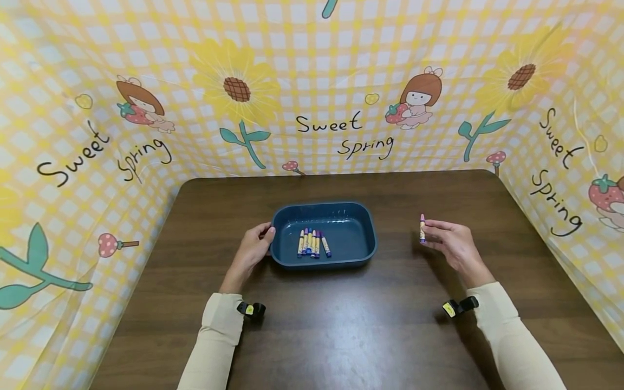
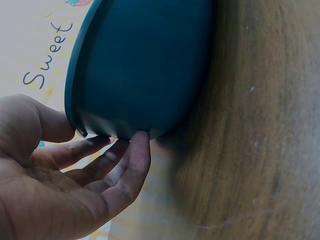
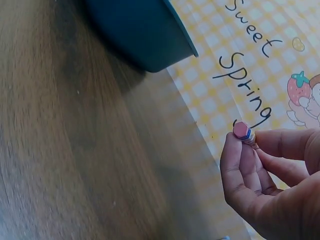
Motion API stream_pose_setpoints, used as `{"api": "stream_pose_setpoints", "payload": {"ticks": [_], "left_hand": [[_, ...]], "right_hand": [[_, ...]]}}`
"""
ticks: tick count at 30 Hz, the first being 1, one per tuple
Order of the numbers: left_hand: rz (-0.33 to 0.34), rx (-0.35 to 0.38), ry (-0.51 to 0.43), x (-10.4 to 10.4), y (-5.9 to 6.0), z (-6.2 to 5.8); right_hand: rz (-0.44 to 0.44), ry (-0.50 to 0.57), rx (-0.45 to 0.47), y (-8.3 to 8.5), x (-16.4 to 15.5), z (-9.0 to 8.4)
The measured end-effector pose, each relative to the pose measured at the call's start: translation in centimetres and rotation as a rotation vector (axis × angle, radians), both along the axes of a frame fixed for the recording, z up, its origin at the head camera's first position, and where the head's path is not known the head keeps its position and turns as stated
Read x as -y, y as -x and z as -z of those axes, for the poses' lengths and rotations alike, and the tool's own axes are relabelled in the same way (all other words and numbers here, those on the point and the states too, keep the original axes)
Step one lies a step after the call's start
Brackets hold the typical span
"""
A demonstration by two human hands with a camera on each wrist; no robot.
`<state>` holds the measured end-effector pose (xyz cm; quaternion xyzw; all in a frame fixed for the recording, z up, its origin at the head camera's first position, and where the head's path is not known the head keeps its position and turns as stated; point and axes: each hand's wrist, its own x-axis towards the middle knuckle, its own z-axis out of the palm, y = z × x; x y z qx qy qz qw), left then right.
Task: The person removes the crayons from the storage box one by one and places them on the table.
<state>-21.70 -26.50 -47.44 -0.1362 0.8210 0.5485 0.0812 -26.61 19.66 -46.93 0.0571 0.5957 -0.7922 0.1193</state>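
Observation:
A dark blue tray (image 1: 363, 216) stands mid-table with several crayons (image 1: 313, 244) lying side by side in it. My left hand (image 1: 254, 246) holds the tray's left rim, thumb on top. In the left wrist view its fingers (image 2: 131, 162) touch the underside of the tray (image 2: 140, 65). My right hand (image 1: 450, 241) is to the right of the tray, above the table, and pinches one pink-tipped crayon (image 1: 422, 228) upright. The right wrist view shows that crayon's end (image 3: 243, 132) between fingertips, with the tray (image 3: 140, 30) beyond.
The dark wooden table (image 1: 341, 325) is ringed by a yellow checked cloth backdrop (image 1: 312, 81) with sunflowers and "Sweet Spring" lettering at the back and both sides. Small cameras are strapped at both wrists (image 1: 251, 309).

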Motion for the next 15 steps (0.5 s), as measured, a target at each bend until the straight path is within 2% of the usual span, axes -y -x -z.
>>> {"api": "stream_pose_setpoints", "payload": {"ticks": [15], "left_hand": [[-0.006, 0.026, 0.001, 0.0, 0.0, -0.2]], "right_hand": [[0.009, 0.040, 0.030, 0.2, -2.6, 0.6]]}}
